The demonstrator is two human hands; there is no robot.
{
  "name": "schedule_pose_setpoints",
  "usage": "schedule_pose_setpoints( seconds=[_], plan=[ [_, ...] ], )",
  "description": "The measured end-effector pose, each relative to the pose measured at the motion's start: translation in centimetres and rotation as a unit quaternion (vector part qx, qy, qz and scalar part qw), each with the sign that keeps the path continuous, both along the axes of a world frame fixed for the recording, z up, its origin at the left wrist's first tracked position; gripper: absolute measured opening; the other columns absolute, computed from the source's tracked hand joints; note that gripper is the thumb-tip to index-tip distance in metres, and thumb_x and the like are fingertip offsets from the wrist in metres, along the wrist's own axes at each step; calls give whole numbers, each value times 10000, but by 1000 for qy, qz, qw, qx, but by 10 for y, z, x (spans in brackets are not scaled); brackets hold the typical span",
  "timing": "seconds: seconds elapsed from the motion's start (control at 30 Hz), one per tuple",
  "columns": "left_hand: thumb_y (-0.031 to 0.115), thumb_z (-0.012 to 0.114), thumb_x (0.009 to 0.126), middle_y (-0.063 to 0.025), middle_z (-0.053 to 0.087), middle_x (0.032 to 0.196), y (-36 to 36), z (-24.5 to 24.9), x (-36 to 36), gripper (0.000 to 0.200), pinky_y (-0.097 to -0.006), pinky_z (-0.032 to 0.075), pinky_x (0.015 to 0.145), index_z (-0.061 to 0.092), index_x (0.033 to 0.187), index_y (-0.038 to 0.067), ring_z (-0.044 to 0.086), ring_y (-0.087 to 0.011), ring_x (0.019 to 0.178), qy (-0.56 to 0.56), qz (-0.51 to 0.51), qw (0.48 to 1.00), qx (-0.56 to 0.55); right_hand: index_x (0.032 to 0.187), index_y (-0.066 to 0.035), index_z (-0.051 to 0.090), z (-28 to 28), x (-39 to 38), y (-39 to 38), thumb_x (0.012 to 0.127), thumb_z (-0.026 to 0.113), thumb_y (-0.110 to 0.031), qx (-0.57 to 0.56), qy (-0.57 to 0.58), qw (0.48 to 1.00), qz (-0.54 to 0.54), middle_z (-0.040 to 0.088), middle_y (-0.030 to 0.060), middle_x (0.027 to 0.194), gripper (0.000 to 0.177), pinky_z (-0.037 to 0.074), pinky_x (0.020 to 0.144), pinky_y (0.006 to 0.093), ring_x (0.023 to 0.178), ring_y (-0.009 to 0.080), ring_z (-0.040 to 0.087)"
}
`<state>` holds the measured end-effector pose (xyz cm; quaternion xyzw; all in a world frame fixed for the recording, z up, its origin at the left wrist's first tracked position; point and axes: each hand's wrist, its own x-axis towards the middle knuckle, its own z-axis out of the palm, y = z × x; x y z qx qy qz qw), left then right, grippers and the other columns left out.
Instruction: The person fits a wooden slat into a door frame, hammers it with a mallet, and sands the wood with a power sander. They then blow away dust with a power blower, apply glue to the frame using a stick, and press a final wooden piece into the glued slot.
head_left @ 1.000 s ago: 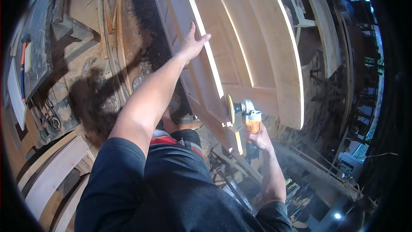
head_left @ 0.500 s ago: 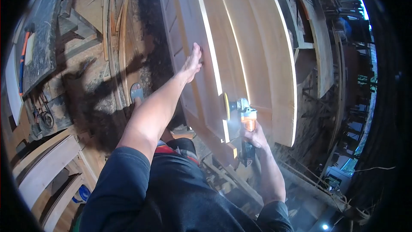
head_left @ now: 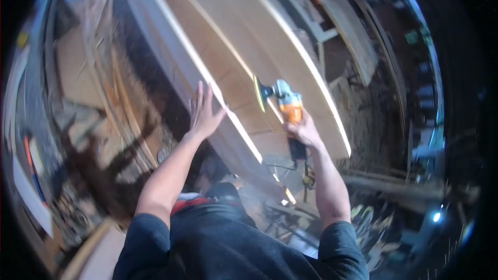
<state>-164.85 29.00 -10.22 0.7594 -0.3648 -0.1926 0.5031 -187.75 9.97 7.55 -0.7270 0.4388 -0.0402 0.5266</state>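
My right hand (head_left: 302, 129) is wrapped round the body of an orange and black angle grinder (head_left: 288, 105). The grinder's yellow-edged sanding disc (head_left: 259, 94) stands on edge, overlapping the bright middle edge of a large wooden piece (head_left: 218, 67). That piece has long, pale, curved boards with brightly lit edges. At its near edge is my left hand (head_left: 205, 114), fingers spread and thumb reaching over the edge. Nothing is gripped in the left hand.
Long wooden strips (head_left: 122, 98) lie on the dusty floor to the left. Another curved board (head_left: 345, 26) is beyond the workpiece at right. An orange and blue tool (head_left: 34, 168) lies at far left, and scrap wood (head_left: 365, 223) covers the lower right.
The view has turned, so the wooden piece slants more to the left. The grinder has moved from the near edge to the middle edge. My left hand's fingers have spread.
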Motion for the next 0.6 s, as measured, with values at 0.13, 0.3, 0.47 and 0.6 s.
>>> schedule_pose_setpoints(
  seconds=[0.13,0.3,0.47,0.6],
  plan=[
    [626,769,756,-162,169,1686,-5,41,32,939,-653,83,1228,440,1543,233,96,-389,1562,-295,-290,892,180,1259,-56,578,56,-151,-9,712,811,-181,-293,152,943,-39,728,140,995,607,563,805,380,883,238,720],
    [440,760,835,-66,547,1452,-45,41,54,515,-624,166,1222,675,1256,155,312,-336,1495,-328,-361,861,142,1104,-64,553,145,-290,85,740,742,-142,-333,421,821,-193,701,233,997,417,536,831,509,987,455,658],
    [397,781,814,-70,685,1214,-59,32,50,430,-625,197,1206,711,1140,126,440,-341,1402,-329,-379,859,102,1157,-62,530,145,-377,224,722,733,-158,-289,483,730,-388,695,261,1000,489,518,835,532,997,482,647],
    [390,790,804,-88,693,1183,-71,41,42,436,-623,212,1196,711,1131,114,498,-336,1333,-326,-379,857,121,1224,-68,515,116,-403,333,713,745,-174,-217,485,667,-522,693,274,1034,570,520,843,529,1021,485,649]
  ],
)
